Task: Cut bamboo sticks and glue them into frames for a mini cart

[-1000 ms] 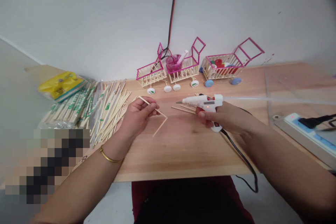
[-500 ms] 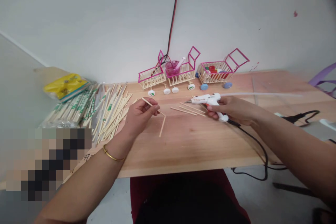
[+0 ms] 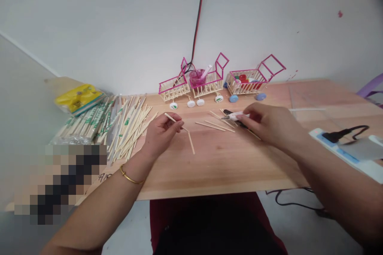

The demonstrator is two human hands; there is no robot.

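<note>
My left hand (image 3: 163,132) pinches an L-shaped piece of two joined wooden sticks (image 3: 190,140) just above the wooden table (image 3: 227,167). A gold bangle sits on that wrist. My right hand (image 3: 266,123) lies over a white hot glue gun (image 3: 235,116) that rests on the table, its nozzle pointing left. The fingers curl over the gun's body. Several loose thin sticks (image 3: 214,125) lie between the two hands.
Three small stick carts with pink rims (image 3: 209,81) stand at the wall. A heap of wrapped chopsticks (image 3: 113,123) and a yellow packet (image 3: 78,96) lie at the left. A white power strip (image 3: 344,149) with a black plug sits at the right. A red-black cable (image 3: 199,20) hangs down the wall.
My right hand has lowered the glue gun from the air onto the table. The joined sticks in my left hand have swung so the free leg points down and right.
</note>
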